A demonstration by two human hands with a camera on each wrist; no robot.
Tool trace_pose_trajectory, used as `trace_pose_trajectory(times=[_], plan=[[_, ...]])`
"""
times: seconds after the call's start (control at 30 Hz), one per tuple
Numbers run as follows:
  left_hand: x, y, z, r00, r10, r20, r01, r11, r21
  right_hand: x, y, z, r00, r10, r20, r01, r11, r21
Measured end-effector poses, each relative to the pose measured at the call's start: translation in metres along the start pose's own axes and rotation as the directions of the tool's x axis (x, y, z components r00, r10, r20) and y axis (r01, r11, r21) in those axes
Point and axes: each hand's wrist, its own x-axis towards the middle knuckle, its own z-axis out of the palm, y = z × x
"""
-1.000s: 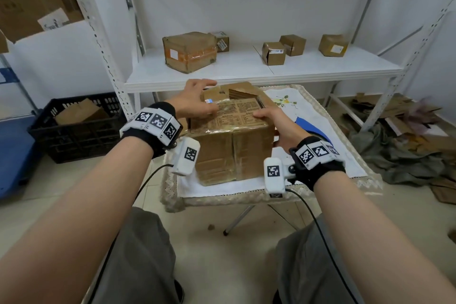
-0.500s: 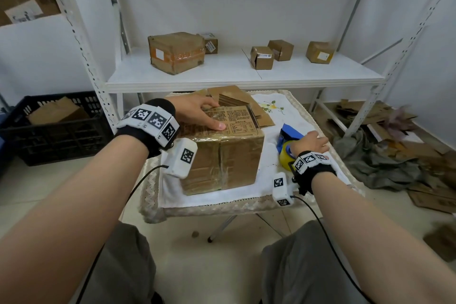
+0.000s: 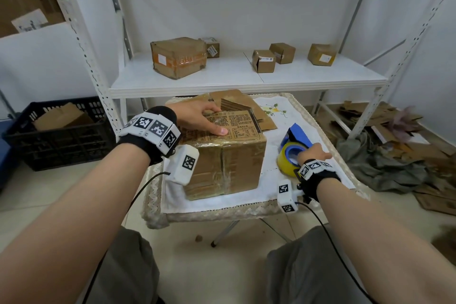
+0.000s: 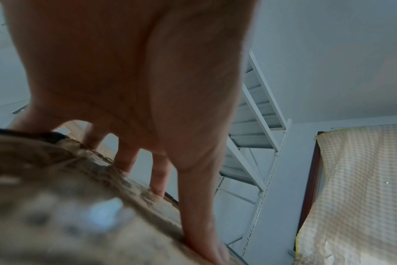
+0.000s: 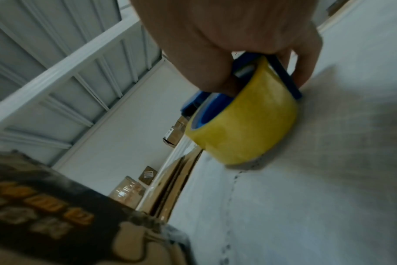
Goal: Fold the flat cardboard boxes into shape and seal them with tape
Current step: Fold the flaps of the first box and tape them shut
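Cardboard box [image 3: 222,153] mid-table, flaps pinned by flat left hand [image 3: 197,118]. Right hand [image 3: 313,154] has left the box, now curled round tape dispenser [image 3: 293,153] at right; sealing likely next.

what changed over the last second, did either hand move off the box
The right hand left the box and went right to the tape dispenser, which its fingers now grip on the table. The left hand stayed pressed on the box top; the box stayed put.
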Motion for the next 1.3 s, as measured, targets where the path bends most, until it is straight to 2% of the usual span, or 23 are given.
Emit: trace_pose_trajectory(times=[0.1, 0.27, 0.4, 0.5, 0.57, 0.63, 0.7, 0.77, 0.9, 1.1, 1.2, 1.3], plan=[[-0.002, 0.0, 0.001, 1.0, 0.011, 0.01, -0.011, 1.0, -0.025, -0.017, -0.003, -0.006, 0.994, -0.08, -0.076, 0.099, 0.954, 0.284], [-0.006, -0.003, 0.001, 1.0, 0.01, -0.028, -0.01, 1.0, -0.002, -0.042, -0.021, -0.022, 0.929, -0.283, -0.239, 0.37, 0.727, 0.578], [-0.012, 0.008, 0.004, 0.974, 0.046, -0.221, 0.027, 0.949, 0.314, -0.063, -0.042, -0.043, 0.843, -0.412, -0.345, 0.536, 0.6, 0.594], [-0.021, 0.02, 0.004, 0.953, 0.116, -0.281, -0.005, 0.929, 0.369, -0.083, -0.057, -0.056, 0.743, -0.546, -0.387, 0.664, 0.524, 0.534], [-0.026, 0.025, 0.0, 0.921, 0.151, -0.36, -0.084, 0.977, 0.193, -0.094, -0.065, -0.061, 0.659, -0.649, -0.38, 0.737, 0.458, 0.497], [-0.032, 0.03, -0.005, 0.891, 0.099, -0.443, -0.19, 0.968, -0.164, -0.102, -0.071, -0.061, 0.588, -0.72, -0.368, 0.782, 0.392, 0.484], [-0.041, 0.037, -0.008, 0.922, -0.015, -0.388, -0.215, 0.812, -0.542, -0.108, -0.075, -0.058, 0.556, -0.745, -0.369, 0.796, 0.349, 0.495], [-0.048, 0.04, -0.01, 0.961, -0.042, -0.275, -0.18, 0.658, -0.731, -0.113, -0.079, -0.055, 0.54, -0.749, -0.383, 0.798, 0.312, 0.516], [-0.052, 0.034, -0.011, 0.989, 0.008, -0.147, -0.131, 0.504, -0.854, -0.119, -0.083, -0.051, 0.505, -0.764, -0.402, 0.812, 0.262, 0.522], [-0.048, 0.027, -0.012, 0.987, 0.027, -0.16, -0.162, 0.244, -0.956, -0.119, -0.086, -0.047, 0.462, -0.785, -0.412, 0.84, 0.239, 0.487], [-0.047, 0.026, -0.017, 0.985, 0.006, -0.173, -0.171, 0.201, -0.965, -0.12, -0.085, -0.048, 0.428, -0.804, -0.413, 0.857, 0.216, 0.468], [-0.047, 0.026, -0.029, 0.982, -0.029, -0.188, -0.174, 0.253, -0.951, -0.117, -0.086, -0.048, 0.386, -0.837, -0.387, 0.885, 0.218, 0.411]])
